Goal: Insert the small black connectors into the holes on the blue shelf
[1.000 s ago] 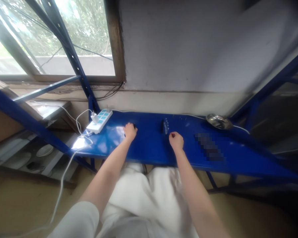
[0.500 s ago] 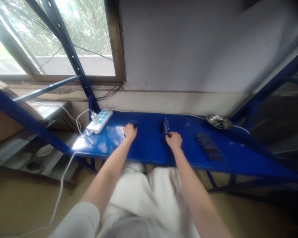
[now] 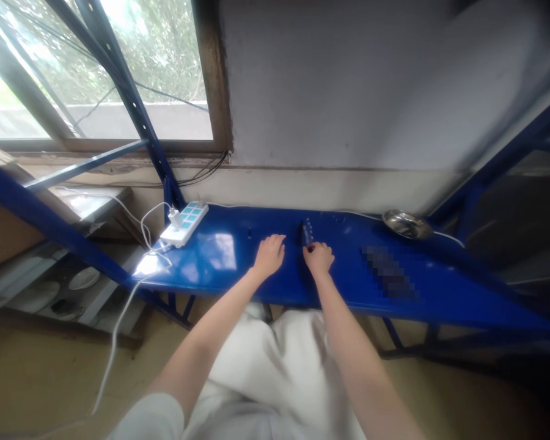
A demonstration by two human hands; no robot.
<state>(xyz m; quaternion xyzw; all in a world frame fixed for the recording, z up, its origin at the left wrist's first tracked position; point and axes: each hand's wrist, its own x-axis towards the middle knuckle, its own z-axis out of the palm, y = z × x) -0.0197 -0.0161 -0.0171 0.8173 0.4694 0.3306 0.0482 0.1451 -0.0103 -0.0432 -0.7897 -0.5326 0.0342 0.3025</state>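
My left hand [image 3: 269, 255] is over the blue tabletop [image 3: 211, 275], fingers stretched out towards the right and nothing visible in them. Left of it, a small black piece [image 3: 250, 233] stands by itself on the blue surface. My right hand [image 3: 319, 259] is closed, with thumb and fingers pinched on a small dark object [image 3: 310, 248] mostly covered by the fingers. Just beyond those fingertips lies a dark strip-like thing [image 3: 302, 232] beside a row of small clear pieces [image 3: 308, 230]; their kind is too blurred to tell.
A white power strip [image 3: 186, 223] with a plugged-in charger sits at the left end, its cable running down to the floor. A shiny metal dish [image 3: 407, 224] stands at the back right. Blue frame posts [image 3: 132, 110] rise beside the window.
My left hand has let go of the small black piece and moved right, its fingers straightening. My right hand has stayed nearly in place, shifting slightly left.
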